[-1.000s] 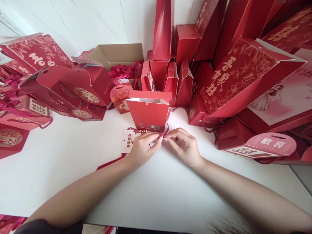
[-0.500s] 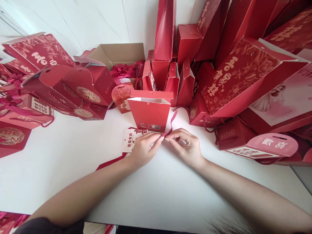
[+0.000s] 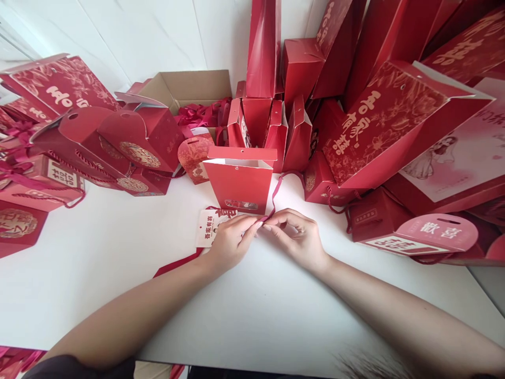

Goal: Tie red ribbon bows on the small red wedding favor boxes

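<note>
— What's my left hand doing?

— Forearm angled in from the lower left, fingers curled, thumb and forefinger pinching the red ribbon over the white tag.

— And the ribbon?

— It lies just in front of the small red bag, looping up past its right side.

— My right hand?

— Palm down, fingertips pinching the same ribbon, touching the left's.

1. The left hand and right hand pinch a red ribbon between their fingertips, low on the white tabletop.
2. A small red bag stands open at 12 o'clock from them.
3. A tag lies at 9 o'clock, touching the left hand.
</note>
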`<move>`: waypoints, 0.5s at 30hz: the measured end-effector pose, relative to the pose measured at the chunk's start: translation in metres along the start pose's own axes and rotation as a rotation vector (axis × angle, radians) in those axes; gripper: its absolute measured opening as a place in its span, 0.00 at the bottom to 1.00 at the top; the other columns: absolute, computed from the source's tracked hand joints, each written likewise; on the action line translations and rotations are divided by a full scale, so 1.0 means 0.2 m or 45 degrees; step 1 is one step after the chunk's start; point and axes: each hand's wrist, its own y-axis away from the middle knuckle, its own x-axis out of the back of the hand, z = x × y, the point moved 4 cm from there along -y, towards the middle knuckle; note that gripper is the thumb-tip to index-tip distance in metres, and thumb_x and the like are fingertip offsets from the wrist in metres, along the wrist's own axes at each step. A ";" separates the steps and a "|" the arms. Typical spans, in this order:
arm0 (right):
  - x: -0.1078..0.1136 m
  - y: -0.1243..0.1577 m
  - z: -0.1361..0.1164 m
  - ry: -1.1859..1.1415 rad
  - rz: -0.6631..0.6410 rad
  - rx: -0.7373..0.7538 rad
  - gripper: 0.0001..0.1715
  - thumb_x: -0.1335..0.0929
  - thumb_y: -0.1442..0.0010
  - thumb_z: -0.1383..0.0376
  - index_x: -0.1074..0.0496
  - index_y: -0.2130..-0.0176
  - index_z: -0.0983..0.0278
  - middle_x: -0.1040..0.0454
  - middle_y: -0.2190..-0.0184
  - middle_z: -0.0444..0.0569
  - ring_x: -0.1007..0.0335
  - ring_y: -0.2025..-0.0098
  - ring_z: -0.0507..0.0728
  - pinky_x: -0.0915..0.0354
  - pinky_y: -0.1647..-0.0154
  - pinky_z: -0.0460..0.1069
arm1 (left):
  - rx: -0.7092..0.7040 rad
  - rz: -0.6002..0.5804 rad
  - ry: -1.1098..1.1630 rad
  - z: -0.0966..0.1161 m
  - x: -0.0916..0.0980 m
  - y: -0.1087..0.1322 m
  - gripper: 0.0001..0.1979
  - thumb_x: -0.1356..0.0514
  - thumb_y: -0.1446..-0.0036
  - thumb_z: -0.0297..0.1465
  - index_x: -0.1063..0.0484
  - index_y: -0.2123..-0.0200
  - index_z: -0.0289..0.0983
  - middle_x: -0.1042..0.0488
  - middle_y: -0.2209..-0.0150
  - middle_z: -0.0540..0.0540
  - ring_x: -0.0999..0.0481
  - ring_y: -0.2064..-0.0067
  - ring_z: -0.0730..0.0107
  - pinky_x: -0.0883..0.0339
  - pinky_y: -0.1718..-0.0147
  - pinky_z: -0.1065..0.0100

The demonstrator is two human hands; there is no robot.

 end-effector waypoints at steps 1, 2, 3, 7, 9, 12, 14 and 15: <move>0.00 0.00 0.00 -0.003 -0.002 0.003 0.02 0.30 0.38 0.66 0.24 0.65 0.61 0.24 0.67 0.47 0.28 0.65 0.55 0.31 0.62 0.52 | 0.002 -0.001 0.004 0.00 0.00 0.00 0.10 0.45 0.35 0.29 0.23 0.60 0.37 0.21 0.69 0.47 0.23 0.67 0.72 0.29 0.63 0.71; 0.00 0.00 0.00 -0.004 -0.007 0.006 0.02 0.30 0.38 0.67 0.24 0.64 0.61 0.24 0.67 0.47 0.28 0.65 0.55 0.31 0.61 0.52 | 0.004 -0.005 0.006 0.00 0.00 0.00 0.10 0.45 0.35 0.29 0.23 0.60 0.37 0.22 0.69 0.47 0.23 0.67 0.72 0.29 0.64 0.71; 0.00 0.00 0.00 -0.005 -0.012 0.010 0.02 0.30 0.38 0.67 0.24 0.64 0.61 0.24 0.67 0.47 0.28 0.65 0.55 0.31 0.61 0.52 | 0.007 -0.013 0.008 0.00 0.00 0.00 0.10 0.46 0.35 0.30 0.23 0.59 0.37 0.22 0.70 0.48 0.24 0.67 0.72 0.30 0.64 0.70; 0.00 -0.01 -0.01 0.001 -0.024 0.017 0.02 0.30 0.38 0.66 0.24 0.64 0.60 0.23 0.67 0.48 0.28 0.65 0.56 0.31 0.62 0.52 | 0.033 -0.052 0.006 0.01 0.00 -0.01 0.11 0.47 0.34 0.31 0.24 0.59 0.37 0.23 0.72 0.48 0.24 0.68 0.71 0.30 0.64 0.70; 0.00 -0.01 0.00 0.004 -0.028 0.018 0.03 0.30 0.37 0.66 0.24 0.64 0.60 0.23 0.67 0.48 0.27 0.65 0.56 0.31 0.62 0.52 | 0.035 -0.052 0.011 0.01 0.00 -0.01 0.11 0.47 0.34 0.31 0.24 0.60 0.37 0.23 0.72 0.48 0.24 0.68 0.71 0.30 0.64 0.69; 0.00 -0.01 0.00 0.017 -0.032 0.016 0.03 0.30 0.37 0.65 0.25 0.65 0.60 0.24 0.67 0.48 0.28 0.65 0.56 0.31 0.63 0.52 | 0.037 -0.060 0.012 0.00 0.00 -0.01 0.12 0.47 0.34 0.31 0.23 0.62 0.38 0.24 0.72 0.49 0.24 0.68 0.71 0.30 0.64 0.69; 0.00 -0.02 0.01 0.028 -0.028 0.016 0.03 0.31 0.37 0.64 0.25 0.64 0.60 0.24 0.67 0.48 0.29 0.66 0.56 0.31 0.65 0.52 | 0.058 -0.064 -0.004 0.00 0.00 -0.02 0.12 0.47 0.34 0.32 0.23 0.63 0.38 0.24 0.73 0.49 0.25 0.69 0.71 0.31 0.65 0.69; 0.00 -0.02 0.00 0.030 -0.030 0.023 0.02 0.30 0.37 0.64 0.26 0.64 0.60 0.25 0.66 0.48 0.29 0.65 0.56 0.32 0.65 0.52 | 0.072 -0.056 -0.008 0.00 0.00 -0.02 0.12 0.47 0.34 0.32 0.23 0.62 0.38 0.24 0.73 0.48 0.25 0.69 0.71 0.32 0.66 0.69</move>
